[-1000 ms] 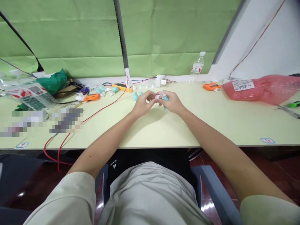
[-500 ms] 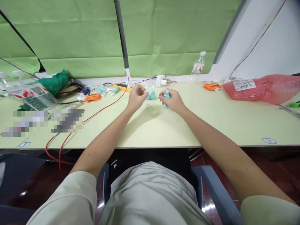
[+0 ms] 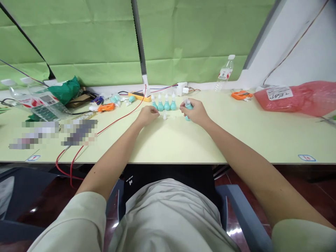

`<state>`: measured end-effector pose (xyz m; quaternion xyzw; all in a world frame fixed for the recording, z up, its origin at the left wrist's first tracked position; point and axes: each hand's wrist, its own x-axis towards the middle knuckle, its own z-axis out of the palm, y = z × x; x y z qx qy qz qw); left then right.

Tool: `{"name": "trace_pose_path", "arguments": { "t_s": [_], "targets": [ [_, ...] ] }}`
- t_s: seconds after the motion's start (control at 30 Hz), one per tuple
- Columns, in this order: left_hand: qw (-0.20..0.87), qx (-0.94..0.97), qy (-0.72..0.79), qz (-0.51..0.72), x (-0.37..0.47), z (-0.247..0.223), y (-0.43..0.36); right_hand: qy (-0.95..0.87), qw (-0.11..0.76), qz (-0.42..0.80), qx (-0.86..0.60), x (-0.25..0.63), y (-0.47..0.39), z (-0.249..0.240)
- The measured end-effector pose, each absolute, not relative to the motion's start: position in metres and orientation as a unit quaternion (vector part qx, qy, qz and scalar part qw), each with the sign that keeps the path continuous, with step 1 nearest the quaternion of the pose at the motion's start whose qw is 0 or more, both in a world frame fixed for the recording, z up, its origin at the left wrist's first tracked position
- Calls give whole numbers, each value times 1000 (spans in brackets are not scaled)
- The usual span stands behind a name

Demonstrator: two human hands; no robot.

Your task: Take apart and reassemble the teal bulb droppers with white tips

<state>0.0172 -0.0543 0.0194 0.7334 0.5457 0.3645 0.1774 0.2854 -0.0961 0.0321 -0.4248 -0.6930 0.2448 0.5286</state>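
My right grip (image 3: 196, 111) clamped on teal bottle (image 3: 188, 105); left grip (image 3: 148, 114) beside white piece (image 3: 165, 116), hold unclear. Likely bottle-handling step; next calls for fine pinch.

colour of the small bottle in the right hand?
The bottle is light teal with a whitish top; it shows in the head view.

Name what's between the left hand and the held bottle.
The head view shows a small white piece, then a faint blurred speck; teal bottles stand just behind.
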Motion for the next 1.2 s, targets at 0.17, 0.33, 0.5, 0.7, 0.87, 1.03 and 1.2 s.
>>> {"name": "trace_pose_path", "arguments": {
  "t_s": [0.17,0.33,0.5,0.7,0.87,1.03,1.2],
  "targets": [
    [195,740,539,351,17,14,-47,-700,526,243,-418,286,-96,31],
    [220,745,519,358,15,8,-41,-703,520,245,-417,285,-97,30],
    [202,768,511,330,19,1,-41,-704,514,243,-425,284,-98,32],
    [162,787,501,320,22,-1,-42,-708,510,241,-424,283,-98,30],
    [151,794,499,314,22,0,-43,-708,508,242,-426,283,-98,30],
    [157,793,499,311,23,1,-44,-709,502,243,-432,283,-99,30],
    [159,793,498,312,24,1,-46,-718,488,234,-436,282,-98,26]
  ]
}}
